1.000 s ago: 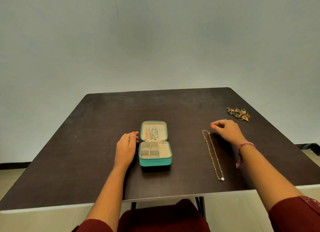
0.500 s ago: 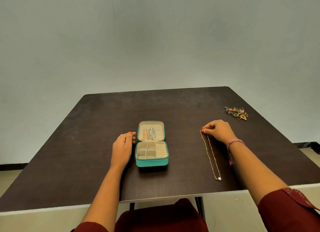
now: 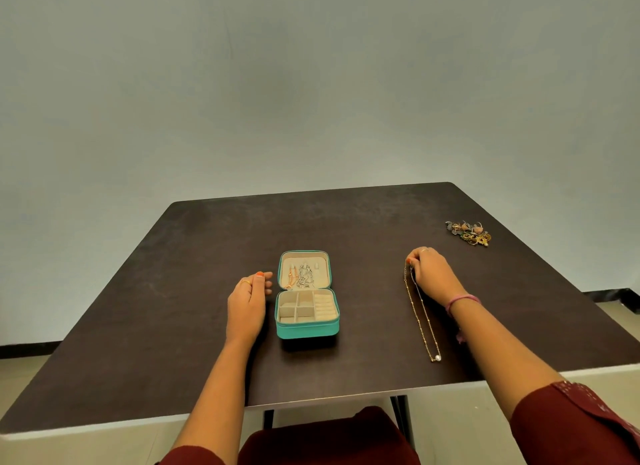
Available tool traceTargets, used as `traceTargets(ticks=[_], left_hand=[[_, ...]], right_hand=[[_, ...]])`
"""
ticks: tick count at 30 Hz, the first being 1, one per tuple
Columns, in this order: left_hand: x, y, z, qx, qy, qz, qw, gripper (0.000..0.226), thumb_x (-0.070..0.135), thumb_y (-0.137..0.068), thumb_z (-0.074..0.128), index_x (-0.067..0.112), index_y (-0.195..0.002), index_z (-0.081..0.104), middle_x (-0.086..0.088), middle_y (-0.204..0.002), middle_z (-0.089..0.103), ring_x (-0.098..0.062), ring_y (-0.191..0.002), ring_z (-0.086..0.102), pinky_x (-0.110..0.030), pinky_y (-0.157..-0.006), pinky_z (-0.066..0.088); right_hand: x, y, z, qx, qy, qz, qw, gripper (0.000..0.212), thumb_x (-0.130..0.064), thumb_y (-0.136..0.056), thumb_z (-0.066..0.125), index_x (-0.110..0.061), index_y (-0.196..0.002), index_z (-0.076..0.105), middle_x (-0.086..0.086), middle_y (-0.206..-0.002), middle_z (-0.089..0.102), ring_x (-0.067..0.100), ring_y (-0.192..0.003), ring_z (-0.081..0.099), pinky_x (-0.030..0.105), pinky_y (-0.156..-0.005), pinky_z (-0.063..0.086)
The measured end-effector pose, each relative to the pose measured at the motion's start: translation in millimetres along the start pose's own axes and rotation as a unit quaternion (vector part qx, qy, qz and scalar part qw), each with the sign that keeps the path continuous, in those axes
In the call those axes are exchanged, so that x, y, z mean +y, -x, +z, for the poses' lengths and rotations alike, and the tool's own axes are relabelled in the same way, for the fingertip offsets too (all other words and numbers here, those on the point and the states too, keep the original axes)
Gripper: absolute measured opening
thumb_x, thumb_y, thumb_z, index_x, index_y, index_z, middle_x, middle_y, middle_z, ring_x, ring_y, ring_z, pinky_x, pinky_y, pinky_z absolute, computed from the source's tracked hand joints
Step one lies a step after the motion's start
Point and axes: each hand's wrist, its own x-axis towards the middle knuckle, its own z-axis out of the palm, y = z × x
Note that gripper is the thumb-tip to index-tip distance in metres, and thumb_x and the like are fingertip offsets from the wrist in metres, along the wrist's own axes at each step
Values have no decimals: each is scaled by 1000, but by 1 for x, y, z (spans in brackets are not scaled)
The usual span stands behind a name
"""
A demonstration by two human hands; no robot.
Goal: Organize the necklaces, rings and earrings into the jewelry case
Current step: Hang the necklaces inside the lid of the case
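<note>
A teal jewelry case (image 3: 306, 329) lies open at the table's middle, its lid flat with a few chains hung inside, its beige compartments bare. My left hand (image 3: 246, 305) rests on the table just left of the case, fingers loosely curled, holding nothing. A gold necklace (image 3: 419, 315) with a pearl pendant lies stretched toward the near edge. My right hand (image 3: 431, 272) pinches its far end between thumb and fingers. A heap of rings and earrings (image 3: 468, 233) sits at the far right.
The dark table (image 3: 173, 326) ends in a pale front edge close to my body. A grey wall stands behind it. My maroon-clad lap shows below the front edge.
My right hand moved left onto the necklace's far end and closed its fingers on it. The left hand stayed beside the case.
</note>
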Motion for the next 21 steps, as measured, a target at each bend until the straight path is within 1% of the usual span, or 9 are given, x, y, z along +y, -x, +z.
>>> traceTargets(ticks=[4,7,9,11,13,15,17,19,21], left_hand=[[3,1,0,4,0,2,1000,25,25,-102,38,23,-101,63,-1,-102,64,-8,-90,59,-31,-84,50],[4,4,-1,10,11,2,1000,24,25,-102,38,24,-101,62,1,-103,63,-6,-90,58,-34,-88,50],[6,5,-2,7,22,3,1000,22,26,-102,39,25,-103,61,5,-102,64,-5,-93,59,-35,-90,50],[9,6,-3,-1,34,3,999,20,27,-101,42,27,-102,62,9,-102,64,-7,-96,60,-35,-91,50],[12,6,-4,-1,42,5,999,19,26,-100,44,28,-101,63,8,-102,66,-9,-98,61,-35,-91,50],[21,6,-3,15,62,10,998,19,25,-100,45,25,-101,64,7,-100,66,-8,-96,61,-34,-92,50],[35,6,0,27,85,28,996,19,23,-100,45,21,-103,64,7,-97,66,-7,-94,62,-30,-88,51],[56,8,5,13,113,55,992,21,21,-100,45,17,-105,65,7,-95,67,-8,-93,63,-19,-78,52],[81,10,12,-16,153,79,985,21,20,-100,45,15,-105,65,5,-95,69,-8,-92,65,-16,-74,52]], right_hand=[[-5,20,-16,15,-76,-27,997,14,-11,-100,42,-12,-98,56,5,-104,58,18,-94,56,26,-84,43],[-11,28,-28,24,-99,-62,993,9,-11,-99,45,-15,-97,53,3,-102,57,16,-96,56,23,-83,41],[-17,33,-38,33,-103,-92,990,8,-10,-98,47,-15,-97,53,2,-99,58,13,-93,57,19,-79,41],[-24,38,-49,39,-95,-126,987,9,-10,-97,48,-16,-95,54,0,-96,58,9,-86,57,11,-72,39],[-34,43,-61,48,-81,-161,982,11,-10,-96,48,-17,-91,54,-1,-91,58,3,-78,55,8,-66,39],[-45,50,-72,54,-83,-187,977,12,-10,-96,48,-18,-89,54,-2,-86,61,0,-76,57,9,-68,39],[-56,57,-83,55,-92,-207,973,11,-11,-96,49,-16,-90,56,-3,-82,65,0,-78,62,15,-74,43],[-66,64,-94,57,-97,-226,968,10,-11,-96,50,-16,-91,57,-5,-78,65,-2,-77,62,15,-74,44],[-77,71,-104,63,-103,-246,962,10,-12,-96,51,-18,-91,56,-5,-77,65,-1,-76,63,15,-74,45]])
